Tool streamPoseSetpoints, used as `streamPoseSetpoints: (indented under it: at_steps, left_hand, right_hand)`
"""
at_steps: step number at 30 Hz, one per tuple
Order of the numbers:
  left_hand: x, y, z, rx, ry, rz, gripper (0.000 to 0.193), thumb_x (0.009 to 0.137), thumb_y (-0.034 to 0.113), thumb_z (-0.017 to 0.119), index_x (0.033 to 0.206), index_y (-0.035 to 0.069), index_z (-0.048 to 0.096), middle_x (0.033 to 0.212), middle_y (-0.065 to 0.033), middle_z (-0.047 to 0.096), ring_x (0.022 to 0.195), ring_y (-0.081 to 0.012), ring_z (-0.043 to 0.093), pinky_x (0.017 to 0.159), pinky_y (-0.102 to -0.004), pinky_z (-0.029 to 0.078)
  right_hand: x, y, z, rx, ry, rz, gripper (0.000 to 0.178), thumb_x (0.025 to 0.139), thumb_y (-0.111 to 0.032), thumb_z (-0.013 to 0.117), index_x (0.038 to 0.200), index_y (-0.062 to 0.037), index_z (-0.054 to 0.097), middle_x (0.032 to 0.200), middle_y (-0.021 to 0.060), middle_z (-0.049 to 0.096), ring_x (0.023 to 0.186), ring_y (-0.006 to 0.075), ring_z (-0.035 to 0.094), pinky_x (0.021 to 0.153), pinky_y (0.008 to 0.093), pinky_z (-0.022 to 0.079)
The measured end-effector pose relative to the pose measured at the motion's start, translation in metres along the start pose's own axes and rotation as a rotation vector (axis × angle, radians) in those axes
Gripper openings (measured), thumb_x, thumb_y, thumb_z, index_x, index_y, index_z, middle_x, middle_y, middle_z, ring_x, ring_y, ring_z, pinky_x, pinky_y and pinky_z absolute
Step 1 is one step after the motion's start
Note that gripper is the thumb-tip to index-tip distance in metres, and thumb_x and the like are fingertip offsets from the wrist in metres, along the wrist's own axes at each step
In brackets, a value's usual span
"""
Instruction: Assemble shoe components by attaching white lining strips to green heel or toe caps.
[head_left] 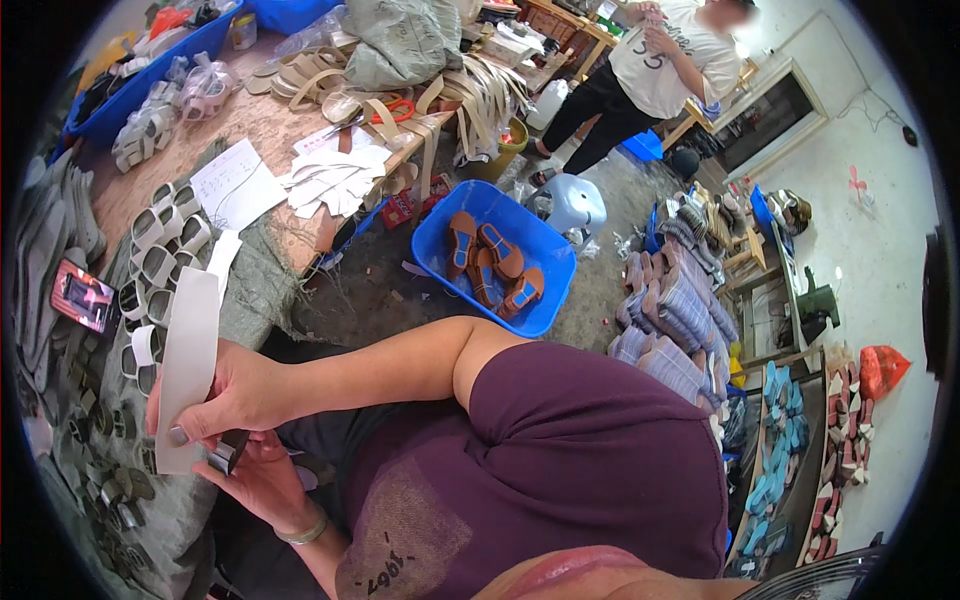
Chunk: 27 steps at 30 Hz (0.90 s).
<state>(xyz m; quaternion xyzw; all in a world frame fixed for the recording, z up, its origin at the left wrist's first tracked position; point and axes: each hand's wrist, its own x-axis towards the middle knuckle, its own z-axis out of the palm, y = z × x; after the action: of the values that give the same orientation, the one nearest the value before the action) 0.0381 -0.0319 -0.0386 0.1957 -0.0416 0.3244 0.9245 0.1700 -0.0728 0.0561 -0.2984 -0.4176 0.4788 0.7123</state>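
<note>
My right hand (235, 395) is closed on a long off-white strip (190, 360), its thumb pressed flat against the lower part. The strip stands nearly upright in front of the cloth-covered bench edge. Just below, my left hand (268, 488), with a bracelet at the wrist, grips a small dark, silvery curved strap piece (225, 455) between thumb and fingers. That piece sits close to the strip's lower end; whether they touch is hidden. Beside the strip, several white strap loops (157, 265) lie in rows on the grey-green cloth (235, 300).
A phone (83, 296) lies at the left. White cut pieces (335, 178), a paper sheet (237, 183) and orange-handled scissors (393, 110) are on the bench. A blue tub (425, 245) holds brown sandals (501, 252). A person (660, 70) stands beyond a light-blue stool (578, 203); stacked soles (675, 310) are at right.
</note>
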Motion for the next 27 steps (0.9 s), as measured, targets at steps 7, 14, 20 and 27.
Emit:
streamPoseSetpoints:
  at_steps: [7, 14, 20, 27]
  left_hand:
    - [0.003, 0.002, 0.009, 0.087, 0.324, 0.119, 0.043, 0.097, 0.037, 0.039, 0.128, 0.007, 0.044, 0.125, -0.0064, 0.051, 0.110, -0.0172, 0.051, 0.095, -0.0328, 0.041]
    - [-0.004, -0.004, 0.016, 0.052, 0.301, 0.161, 0.042, 0.098, 0.031, 0.037, 0.129, 0.003, 0.042, 0.126, -0.0053, 0.049, 0.115, -0.0160, 0.048, 0.098, -0.0349, 0.039]
    - [-0.009, 0.003, 0.017, 0.070, 0.369, 0.165, 0.039, 0.099, 0.030, 0.035, 0.128, 0.005, 0.042, 0.125, -0.0044, 0.049, 0.114, -0.0145, 0.048, 0.098, -0.0326, 0.039]
    - [-0.005, -0.001, 0.026, 0.118, 0.378, 0.178, 0.040, 0.099, 0.032, 0.034, 0.131, 0.008, 0.040, 0.129, -0.0032, 0.045, 0.117, -0.0152, 0.046, 0.098, -0.0324, 0.040]
  right_hand:
    - [0.006, 0.003, 0.014, -0.158, -0.042, -0.038, 0.020, 0.074, -0.004, 0.068, 0.094, -0.0009, 0.063, 0.091, 0.0054, 0.066, 0.082, 0.0118, 0.060, 0.073, 0.0246, 0.047]
    - [0.002, 0.008, 0.030, -0.124, -0.043, -0.127, 0.018, 0.070, -0.006, 0.067, 0.087, -0.0016, 0.067, 0.080, 0.0038, 0.066, 0.072, 0.0105, 0.060, 0.063, 0.0242, 0.048]
    - [0.001, 0.010, 0.036, -0.155, -0.053, -0.084, 0.019, 0.070, -0.003, 0.067, 0.089, -0.0017, 0.064, 0.082, 0.0028, 0.065, 0.075, 0.0101, 0.059, 0.067, 0.0237, 0.046]
    - [0.004, 0.018, 0.034, -0.195, -0.044, -0.208, 0.017, 0.069, -0.003, 0.062, 0.085, -0.0023, 0.067, 0.077, 0.0032, 0.064, 0.065, 0.0092, 0.058, 0.058, 0.0231, 0.046]
